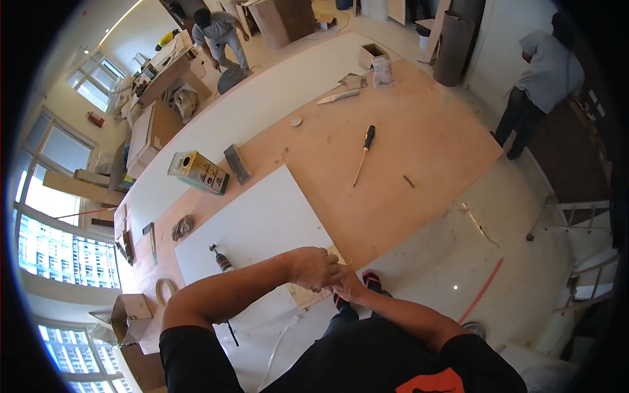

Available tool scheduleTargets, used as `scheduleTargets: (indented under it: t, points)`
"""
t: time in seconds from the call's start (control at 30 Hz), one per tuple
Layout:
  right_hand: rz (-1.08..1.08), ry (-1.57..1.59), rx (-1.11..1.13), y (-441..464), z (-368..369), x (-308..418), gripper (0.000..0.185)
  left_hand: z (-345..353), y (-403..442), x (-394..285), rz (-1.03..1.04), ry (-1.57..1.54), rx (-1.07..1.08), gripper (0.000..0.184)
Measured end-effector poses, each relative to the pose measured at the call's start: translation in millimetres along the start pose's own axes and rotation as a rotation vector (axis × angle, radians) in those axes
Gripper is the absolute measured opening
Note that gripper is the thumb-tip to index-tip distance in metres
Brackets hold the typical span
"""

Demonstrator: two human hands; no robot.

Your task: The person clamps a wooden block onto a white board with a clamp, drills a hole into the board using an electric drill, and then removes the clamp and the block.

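My left hand [314, 268] is closed, its fingers bent down, over the near edge of the white panel [255, 216]. Right up against it, my right hand [349, 286] is closed too, and the fingertips of both meet. Whatever sits between them is hidden or too small to name. Under and beside the hands lies a small pale wooden board [306, 298]. A power tool with a slim metal head [223, 262] rests on the panel, partly covered by my left forearm. Farther up the table lies a screwdriver [365, 154] with a black and orange handle.
A metal can [198, 173] and a grey block [237, 164] stand beyond the panel. Farther off are a white bag [382, 72], an open box [373, 54] and a scraper-like blade [338, 97]. One person [223, 36] bends at the far left; another [547, 72] stands right.
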State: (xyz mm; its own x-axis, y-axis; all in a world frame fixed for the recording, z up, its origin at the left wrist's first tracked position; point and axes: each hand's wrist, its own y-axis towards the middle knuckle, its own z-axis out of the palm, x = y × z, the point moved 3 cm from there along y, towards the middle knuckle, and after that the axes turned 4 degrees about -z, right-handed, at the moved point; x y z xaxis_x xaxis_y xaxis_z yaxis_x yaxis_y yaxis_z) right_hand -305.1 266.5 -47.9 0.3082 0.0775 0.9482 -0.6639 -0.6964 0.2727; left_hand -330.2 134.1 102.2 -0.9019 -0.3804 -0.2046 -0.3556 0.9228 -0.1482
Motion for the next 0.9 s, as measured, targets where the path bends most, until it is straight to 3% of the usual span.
scheduleTargets:
  t: [0.1, 0.2, 0.27, 0.4, 0.5, 0.57, 0.6, 0.67, 0.8, 0.9]
  points:
    - [0.034, 0.056, 0.073, 2, -4, 7, 0.005, 2, -1, -1, -0.014, -0.001, -0.024, 0.039]
    - [0.303, 0.502, 0.030, -2, 1, 5, 0.009, 8, -1, 1, -0.098, -0.041, -0.083, 0.035]
    - [0.151, 0.274, -0.009, -1, -3, 6, 0.011, 12, -5, -10, -0.217, -0.026, -0.124, 0.033]
    - [-0.057, -0.236, -0.057, -6, 9, -19, 0.010, 27, -8, -43, -0.625, 0.041, -0.285, 0.040]
    - [-0.188, -0.150, -0.059, 7, -2, 9, 0.012, 43, 9, -69, -1.110, 0.001, -0.298, 0.046]
    - [-0.077, -0.083, -0.014, 1, 3, -6, 0.010, 44, 29, -80, -1.541, -0.186, -0.278, 0.048]
    - [-0.018, -0.053, 0.014, -2, 7, -14, 0.009, 39, 32, -81, -1.618, -0.330, -0.268, 0.048]
    - [0.031, 0.442, -0.083, -9, 10, -24, 0.003, 27, 34, -74, -1.773, -0.659, -0.255, 0.050]
    - [0.700, 1.118, -0.137, -6, 11, -16, 0.007, 39, 13, -57, -1.375, -0.630, -0.195, 0.045]
    - [-0.245, -0.381, 0.240, 0, -4, -21, 0.020, 19, 2, -34, -1.000, -0.491, -0.072, 0.027]
